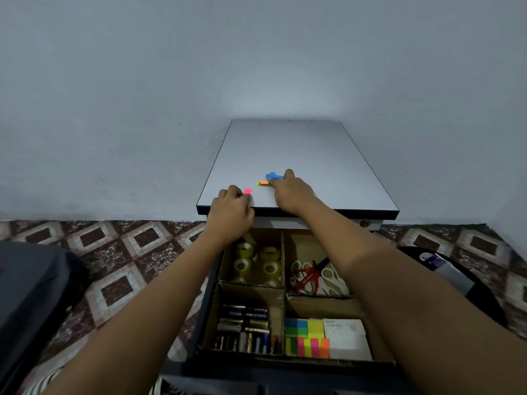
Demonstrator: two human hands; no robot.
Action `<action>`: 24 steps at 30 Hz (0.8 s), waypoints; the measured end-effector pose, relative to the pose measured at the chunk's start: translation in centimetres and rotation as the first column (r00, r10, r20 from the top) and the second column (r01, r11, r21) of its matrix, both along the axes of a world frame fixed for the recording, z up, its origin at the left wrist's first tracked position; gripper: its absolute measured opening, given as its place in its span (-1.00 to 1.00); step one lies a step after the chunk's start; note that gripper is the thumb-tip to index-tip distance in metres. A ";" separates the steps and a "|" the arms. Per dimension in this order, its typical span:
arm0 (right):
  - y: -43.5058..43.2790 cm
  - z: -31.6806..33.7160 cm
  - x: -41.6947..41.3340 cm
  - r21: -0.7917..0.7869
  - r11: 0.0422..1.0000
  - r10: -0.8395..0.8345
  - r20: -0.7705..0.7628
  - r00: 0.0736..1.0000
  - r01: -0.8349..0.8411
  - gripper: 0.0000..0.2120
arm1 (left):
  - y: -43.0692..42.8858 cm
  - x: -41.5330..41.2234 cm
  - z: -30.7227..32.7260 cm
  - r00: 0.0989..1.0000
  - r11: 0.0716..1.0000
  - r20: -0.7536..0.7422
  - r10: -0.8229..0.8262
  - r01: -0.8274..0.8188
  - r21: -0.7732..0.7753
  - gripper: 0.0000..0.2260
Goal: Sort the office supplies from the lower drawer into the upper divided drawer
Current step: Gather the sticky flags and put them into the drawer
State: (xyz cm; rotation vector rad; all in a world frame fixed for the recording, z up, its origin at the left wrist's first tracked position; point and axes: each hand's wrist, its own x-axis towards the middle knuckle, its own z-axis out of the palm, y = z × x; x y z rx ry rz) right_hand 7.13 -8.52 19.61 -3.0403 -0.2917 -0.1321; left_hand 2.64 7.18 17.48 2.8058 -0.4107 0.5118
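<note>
Fingers of our left hand (231, 208) are curled, knuckles up, at the near left edge of the cabinet top (299, 149), their tips just beside a pink sticky flag (247, 191); we cannot tell whether they pinch it. Our right hand (291, 192) lies farther in on the same top, fingers close together and bent down onto a small heap of blue, orange and green sticky flags (270, 179), thumb at its near edge, and the grip is hidden from us. Below our forearms the upper drawer (211, 306) stands pulled out, split by cardboard dividers: tape rolls (256, 263) in the far left compartment, scissors (313, 276) in the far right, batteries (245, 329) in the near left, and bright sticky notes (306, 336) beside a white note pad (348, 337) in the near right. Patterned floor tiles (119, 252) spread out on both sides.
</note>
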 end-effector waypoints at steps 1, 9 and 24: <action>0.0 -0.1 -0.1 0.008 1.000 -0.003 0.025 1.000 0.003 -0.62 | 0.0 -0.1 0.0 1.000 1.000 -0.004 -0.001 0.001 0.014 -0.71; -0.5 0.0 -0.8 0.016 1.000 0.010 0.226 0.974 -0.014 -0.80 | 0.2 -0.6 0.1 0.999 0.995 0.025 -0.029 0.027 0.091 -0.68; -1.6 0.8 -3.1 0.630 0.777 -0.280 0.347 0.895 -0.002 -0.81 | 0.6 -1.2 0.8 0.993 0.976 0.096 -0.067 0.085 -0.201 -0.77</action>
